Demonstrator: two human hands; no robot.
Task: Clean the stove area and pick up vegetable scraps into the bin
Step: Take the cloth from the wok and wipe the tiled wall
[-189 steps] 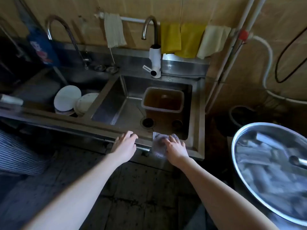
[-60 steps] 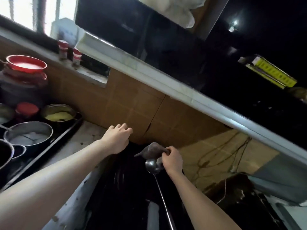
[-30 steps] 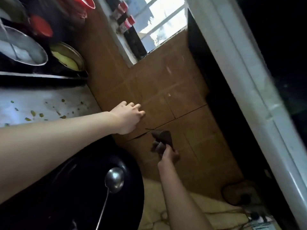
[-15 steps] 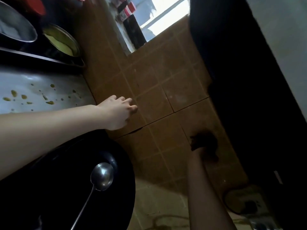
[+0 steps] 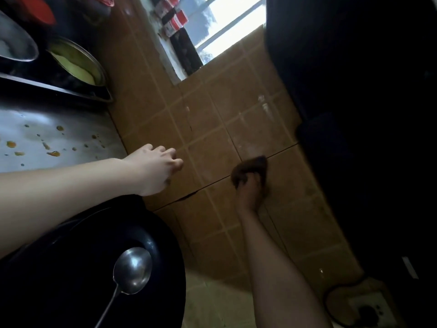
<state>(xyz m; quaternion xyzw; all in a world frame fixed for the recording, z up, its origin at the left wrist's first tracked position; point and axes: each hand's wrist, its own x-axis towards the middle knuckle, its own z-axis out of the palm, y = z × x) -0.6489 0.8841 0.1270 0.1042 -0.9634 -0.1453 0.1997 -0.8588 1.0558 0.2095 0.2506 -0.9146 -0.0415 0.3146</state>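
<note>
Right hand (image 5: 251,185) fingers bunch cloth (image 5: 250,165) against wall tiles (image 5: 212,129).

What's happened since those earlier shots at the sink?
The right-hand grip carried the dark cloth from the sink edge over to the stove, past the ladle lying in the wok, and now presses it against the brown wall tiles. Unchanged: it holds the cloth throughout, and the left-hand grip stays empty, fingers loosely curled.
</note>
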